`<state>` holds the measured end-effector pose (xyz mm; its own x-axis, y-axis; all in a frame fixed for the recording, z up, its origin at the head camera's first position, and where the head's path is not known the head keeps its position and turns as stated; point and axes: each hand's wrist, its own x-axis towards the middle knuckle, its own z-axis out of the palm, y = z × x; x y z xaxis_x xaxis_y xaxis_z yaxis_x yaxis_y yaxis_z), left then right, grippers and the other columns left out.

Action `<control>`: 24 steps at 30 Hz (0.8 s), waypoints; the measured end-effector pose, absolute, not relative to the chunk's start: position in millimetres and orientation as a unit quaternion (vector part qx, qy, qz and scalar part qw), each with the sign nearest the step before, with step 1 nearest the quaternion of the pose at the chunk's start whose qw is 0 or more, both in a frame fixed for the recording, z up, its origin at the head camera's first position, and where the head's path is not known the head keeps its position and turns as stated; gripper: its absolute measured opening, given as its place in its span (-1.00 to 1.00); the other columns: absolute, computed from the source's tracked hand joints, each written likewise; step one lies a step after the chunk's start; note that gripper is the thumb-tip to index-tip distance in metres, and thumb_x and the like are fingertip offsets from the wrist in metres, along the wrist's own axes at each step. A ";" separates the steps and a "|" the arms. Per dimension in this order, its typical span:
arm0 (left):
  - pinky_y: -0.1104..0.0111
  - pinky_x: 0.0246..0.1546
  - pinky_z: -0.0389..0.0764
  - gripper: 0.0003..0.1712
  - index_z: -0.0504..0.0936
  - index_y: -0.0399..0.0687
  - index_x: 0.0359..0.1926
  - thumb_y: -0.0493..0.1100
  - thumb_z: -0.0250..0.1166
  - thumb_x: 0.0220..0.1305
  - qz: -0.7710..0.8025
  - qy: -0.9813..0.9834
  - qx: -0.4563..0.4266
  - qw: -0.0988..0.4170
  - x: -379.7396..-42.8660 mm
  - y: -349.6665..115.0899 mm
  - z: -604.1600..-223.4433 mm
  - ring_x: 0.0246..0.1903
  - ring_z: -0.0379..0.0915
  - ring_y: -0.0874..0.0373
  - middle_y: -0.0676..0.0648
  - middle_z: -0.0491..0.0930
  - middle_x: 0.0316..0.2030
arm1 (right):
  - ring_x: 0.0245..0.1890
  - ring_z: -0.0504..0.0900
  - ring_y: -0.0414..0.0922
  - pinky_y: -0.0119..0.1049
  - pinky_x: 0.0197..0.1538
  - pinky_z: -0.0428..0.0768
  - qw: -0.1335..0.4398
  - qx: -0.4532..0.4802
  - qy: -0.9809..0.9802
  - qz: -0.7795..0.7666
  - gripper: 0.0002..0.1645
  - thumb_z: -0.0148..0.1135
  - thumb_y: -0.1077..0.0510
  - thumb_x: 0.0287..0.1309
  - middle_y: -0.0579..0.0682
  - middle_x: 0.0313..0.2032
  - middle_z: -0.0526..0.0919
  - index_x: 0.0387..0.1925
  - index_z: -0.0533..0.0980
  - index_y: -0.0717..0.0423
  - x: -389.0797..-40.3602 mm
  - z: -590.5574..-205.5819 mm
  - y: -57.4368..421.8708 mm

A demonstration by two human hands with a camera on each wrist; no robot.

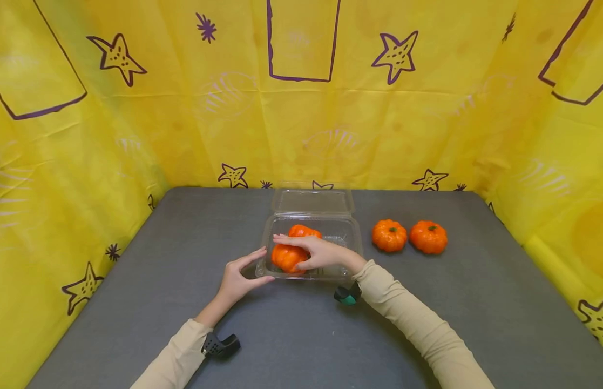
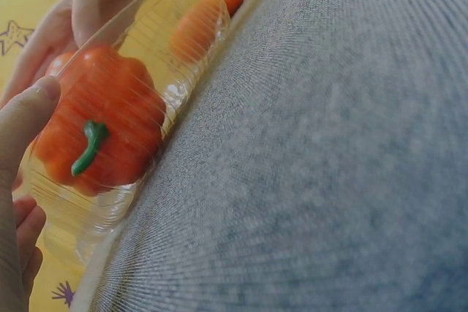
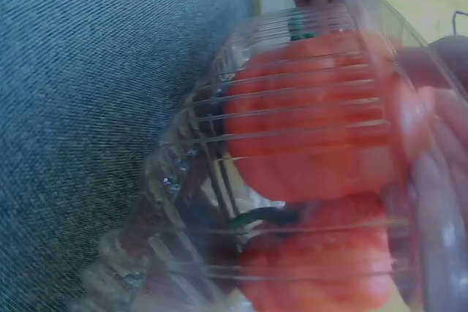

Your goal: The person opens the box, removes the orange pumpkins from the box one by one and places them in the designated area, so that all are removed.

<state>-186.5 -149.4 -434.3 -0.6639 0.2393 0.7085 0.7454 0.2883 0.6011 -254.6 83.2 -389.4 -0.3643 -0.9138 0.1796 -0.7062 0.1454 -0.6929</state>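
A clear plastic clamshell container [image 1: 340, 259] lies with its lid [image 1: 313, 201] folded back away from me. Inside its left half are two orange pumpkins, a near pumpkin [image 1: 285, 258] and a far pumpkin [image 1: 303, 231]. My right hand [image 1: 320, 251] reaches in and holds the near one, fingers over its top and thumb at its right side. In the left wrist view this pumpkin [image 2: 102, 122] is tipped, its green stem facing sideways. My left hand [image 1: 235, 278] grips the container's near left corner, thumb at the front rim and fingers along the left side.
Two more orange pumpkins, a left pumpkin [image 1: 389, 235] and a right pumpkin [image 1: 428, 237], sit side by side on the grey table [image 1: 301, 335], right of the container. A yellow patterned cloth [image 1: 301, 124] surrounds the table's back and sides.
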 end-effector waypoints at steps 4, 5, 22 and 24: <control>0.43 -0.01 0.36 -0.34 0.53 -0.55 -0.18 -0.48 0.53 -0.51 -0.501 -0.765 -0.320 0.248 -185.3 -149.5 -433.7 -0.16 0.45 -0.25 -0.41 0.51 -0.18 | 0.31 -0.09 -0.14 -0.27 0.22 0.12 0.166 -0.537 0.758 -0.331 -0.15 0.11 0.42 -0.13 0.06 0.32 0.03 0.29 0.11 0.23 -252.0 -385.0 83.8; 0.43 -0.01 0.36 -0.34 0.53 -0.56 -0.18 -0.48 0.53 -0.50 -0.502 -0.766 -0.318 0.246 -185.0 -149.3 -433.4 -0.16 0.45 -0.25 -0.41 0.51 -0.17 | 0.31 -0.09 -0.14 -0.27 0.22 0.12 0.170 -0.534 0.763 -0.322 -0.13 0.13 0.43 -0.15 0.06 0.32 0.03 0.30 0.11 0.22 -251.3 -383.6 83.8; 0.41 -0.01 0.37 -0.35 0.53 -0.56 -0.18 -0.47 0.52 -0.47 -0.506 -0.768 -0.309 0.241 -183.7 -149.8 -432.7 -0.14 0.45 -0.23 -0.39 0.51 -0.16 | 0.18 0.24 -0.03 -0.30 0.13 0.27 0.070 -0.540 0.789 -0.284 -0.15 0.44 0.36 -0.30 0.16 0.21 0.27 0.16 0.32 0.23 -254.8 -383.6 90.2; 0.41 -0.01 0.37 -0.36 0.53 -0.56 -0.18 -0.47 0.52 -0.47 -0.507 -0.769 -0.308 0.241 -183.5 -149.2 -432.7 -0.15 0.45 -0.25 -0.40 0.51 -0.16 | 0.19 0.24 -0.03 -0.31 0.13 0.28 0.068 -0.535 0.789 -0.295 -0.13 0.45 0.35 -0.31 0.16 0.21 0.26 0.16 0.31 0.24 -254.5 -384.7 91.5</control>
